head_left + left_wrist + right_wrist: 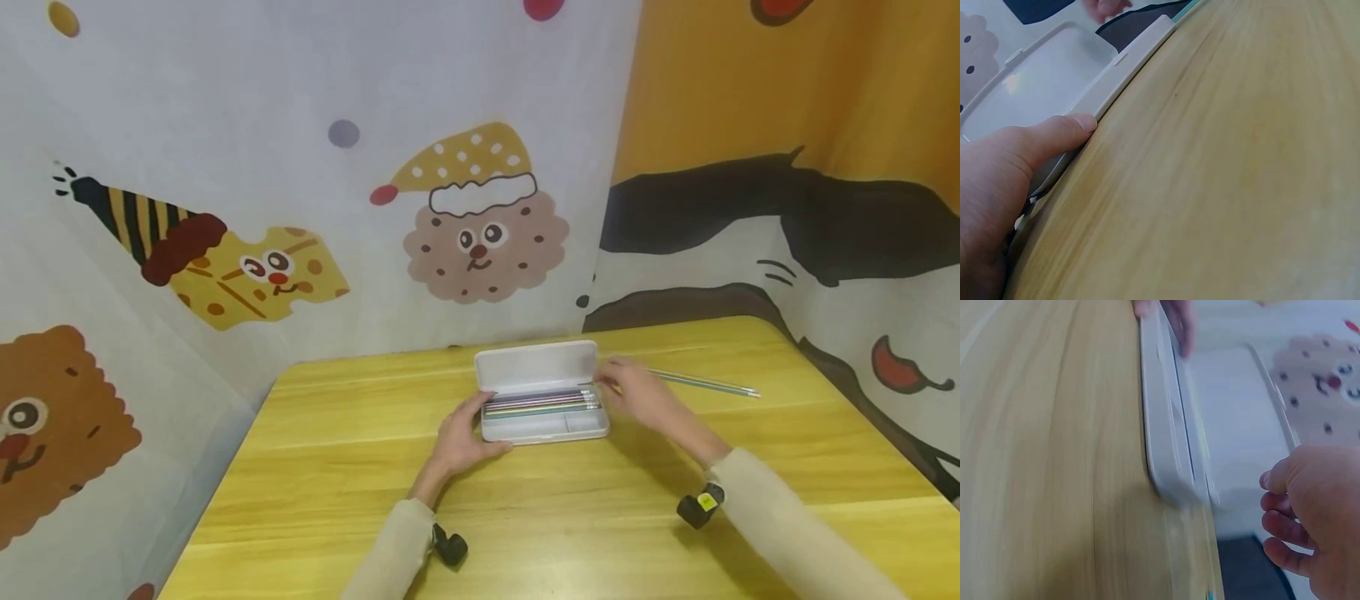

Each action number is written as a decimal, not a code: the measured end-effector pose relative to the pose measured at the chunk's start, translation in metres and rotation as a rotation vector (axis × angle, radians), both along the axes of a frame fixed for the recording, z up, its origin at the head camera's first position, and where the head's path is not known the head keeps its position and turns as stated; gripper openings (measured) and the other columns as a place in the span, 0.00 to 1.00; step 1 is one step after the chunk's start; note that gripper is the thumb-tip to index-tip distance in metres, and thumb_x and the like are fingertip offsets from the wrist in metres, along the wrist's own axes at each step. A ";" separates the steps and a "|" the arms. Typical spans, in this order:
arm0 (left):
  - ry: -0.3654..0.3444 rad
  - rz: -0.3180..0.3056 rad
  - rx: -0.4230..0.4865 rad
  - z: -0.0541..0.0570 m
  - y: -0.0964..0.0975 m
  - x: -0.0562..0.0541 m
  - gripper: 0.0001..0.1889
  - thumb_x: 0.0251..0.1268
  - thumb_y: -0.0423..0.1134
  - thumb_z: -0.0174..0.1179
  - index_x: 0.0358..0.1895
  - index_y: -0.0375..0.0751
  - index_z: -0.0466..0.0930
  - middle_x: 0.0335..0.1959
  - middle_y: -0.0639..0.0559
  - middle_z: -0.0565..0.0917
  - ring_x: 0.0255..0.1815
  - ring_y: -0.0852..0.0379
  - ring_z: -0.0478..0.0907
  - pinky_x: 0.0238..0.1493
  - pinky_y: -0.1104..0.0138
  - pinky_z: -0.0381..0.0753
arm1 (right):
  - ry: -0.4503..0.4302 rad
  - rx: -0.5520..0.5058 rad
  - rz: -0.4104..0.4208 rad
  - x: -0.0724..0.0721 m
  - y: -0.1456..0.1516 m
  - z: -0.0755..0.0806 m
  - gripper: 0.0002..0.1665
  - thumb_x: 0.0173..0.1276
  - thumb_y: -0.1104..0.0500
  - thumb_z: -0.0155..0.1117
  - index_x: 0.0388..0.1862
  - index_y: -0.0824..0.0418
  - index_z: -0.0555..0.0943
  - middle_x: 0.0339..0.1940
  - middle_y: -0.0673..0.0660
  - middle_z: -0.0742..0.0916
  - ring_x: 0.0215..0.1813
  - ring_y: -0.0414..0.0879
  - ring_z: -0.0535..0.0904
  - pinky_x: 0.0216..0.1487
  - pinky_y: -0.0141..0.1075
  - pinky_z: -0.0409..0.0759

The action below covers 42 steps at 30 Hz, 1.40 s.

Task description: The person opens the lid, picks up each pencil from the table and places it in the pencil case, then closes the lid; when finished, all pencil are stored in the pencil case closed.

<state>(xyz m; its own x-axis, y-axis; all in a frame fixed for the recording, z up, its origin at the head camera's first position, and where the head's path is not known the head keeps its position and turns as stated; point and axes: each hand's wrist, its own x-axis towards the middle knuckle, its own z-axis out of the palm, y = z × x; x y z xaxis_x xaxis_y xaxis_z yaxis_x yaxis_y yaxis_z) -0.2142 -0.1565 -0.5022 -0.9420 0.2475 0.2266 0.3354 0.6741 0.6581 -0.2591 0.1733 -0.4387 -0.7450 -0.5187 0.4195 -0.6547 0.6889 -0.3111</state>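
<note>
A white pencil case (551, 433) stands on the table with its lid (537, 367) raised at the back. Several pencils (536, 405) lie side by side in its long rear compartment, their eraser ends to the right. My left hand (459, 437) grips the case's left end, its thumb along the front edge, as the left wrist view also shows. Beside the right end is my right hand (637, 396). In the right wrist view its fingers (1288, 528) bend loosely, and no object shows between them and the thumb.
Beyond my right hand, a few loose pencils (708, 383) lie on the wooden table (555, 517). A cloth (465, 75) printed with cartoon figures hangs behind the table. Small compartments (585, 422) line the front of the case.
</note>
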 end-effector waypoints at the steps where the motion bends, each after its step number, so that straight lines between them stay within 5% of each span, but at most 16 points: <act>1: -0.002 -0.001 0.004 0.000 -0.001 0.001 0.49 0.44 0.50 0.81 0.73 0.45 0.67 0.72 0.43 0.69 0.70 0.44 0.67 0.68 0.57 0.68 | -0.007 -0.007 -0.020 0.000 0.009 0.000 0.07 0.63 0.69 0.69 0.40 0.67 0.85 0.36 0.57 0.84 0.38 0.51 0.81 0.40 0.47 0.84; 17: 0.007 0.012 0.011 0.000 -0.003 0.003 0.48 0.44 0.51 0.80 0.72 0.47 0.68 0.72 0.44 0.69 0.71 0.44 0.66 0.69 0.55 0.67 | 0.099 0.050 -0.242 0.002 0.126 -0.027 0.09 0.56 0.72 0.70 0.37 0.71 0.83 0.32 0.62 0.82 0.33 0.59 0.78 0.32 0.55 0.80; 23: 0.014 0.008 0.000 0.003 -0.002 0.001 0.48 0.45 0.52 0.80 0.73 0.48 0.68 0.72 0.44 0.69 0.71 0.44 0.66 0.69 0.55 0.67 | 0.157 0.046 -0.292 -0.003 0.139 -0.037 0.10 0.54 0.72 0.70 0.37 0.72 0.83 0.34 0.67 0.82 0.37 0.68 0.77 0.35 0.60 0.77; 36: 0.010 -0.003 0.018 0.000 0.000 0.000 0.48 0.44 0.50 0.80 0.72 0.47 0.68 0.72 0.44 0.69 0.71 0.44 0.66 0.69 0.55 0.67 | 0.068 0.124 -0.336 -0.005 0.146 -0.040 0.12 0.58 0.70 0.69 0.41 0.71 0.83 0.38 0.70 0.82 0.40 0.70 0.77 0.36 0.62 0.77; 42: 0.012 0.000 0.028 -0.002 0.000 0.001 0.48 0.44 0.51 0.80 0.73 0.48 0.68 0.72 0.44 0.69 0.71 0.44 0.66 0.69 0.56 0.68 | 0.092 0.128 -0.331 -0.007 0.146 -0.041 0.10 0.58 0.71 0.68 0.40 0.71 0.83 0.37 0.70 0.82 0.39 0.71 0.77 0.34 0.62 0.77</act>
<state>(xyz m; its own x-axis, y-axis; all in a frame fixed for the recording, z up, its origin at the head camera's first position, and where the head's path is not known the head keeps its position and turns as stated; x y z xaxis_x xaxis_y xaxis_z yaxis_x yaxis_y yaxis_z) -0.2137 -0.1568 -0.5047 -0.9392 0.2411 0.2446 0.3435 0.6553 0.6728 -0.2664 0.3191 -0.4802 -0.8434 -0.3082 0.4400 -0.4107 0.8979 -0.1583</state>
